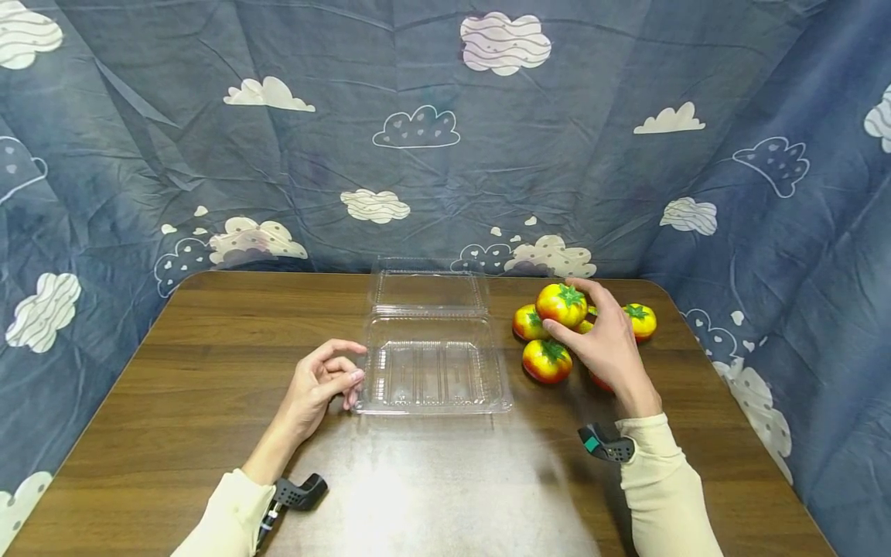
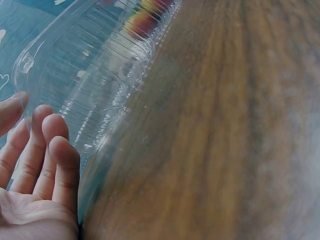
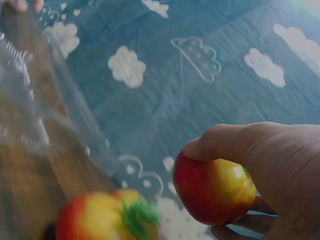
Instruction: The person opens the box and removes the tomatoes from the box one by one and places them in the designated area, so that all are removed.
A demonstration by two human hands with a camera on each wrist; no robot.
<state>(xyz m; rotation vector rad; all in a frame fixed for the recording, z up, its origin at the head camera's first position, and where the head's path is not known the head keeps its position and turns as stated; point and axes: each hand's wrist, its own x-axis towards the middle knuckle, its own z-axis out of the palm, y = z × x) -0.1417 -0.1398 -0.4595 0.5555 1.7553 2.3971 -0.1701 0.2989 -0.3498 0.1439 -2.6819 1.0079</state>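
My right hand point(image 1: 609, 340) grips a glossy yellow-and-red tomato point(image 1: 561, 305) with a green leafy top, thumb on one side and fingers on the other. In the right wrist view the held tomato point(image 3: 215, 190) appears above another tomato point(image 3: 102, 217). Several similar tomatoes, one of them in front point(image 1: 547, 361), lie around and below that hand. My left hand point(image 1: 316, 387) is at the left edge of a clear plastic clamshell box point(image 1: 435, 406), fingers loosely bent and fingertips right at the rim. The box lies with its lid point(image 1: 430, 290) folded back.
The brown wooden table point(image 1: 209, 371) carries everything. A blue cloth point(image 1: 334, 155) with cloud prints hangs behind it and at both sides. One tomato point(image 1: 640, 321) sits by the table's far right corner. Dark wrist devices are on both arms.
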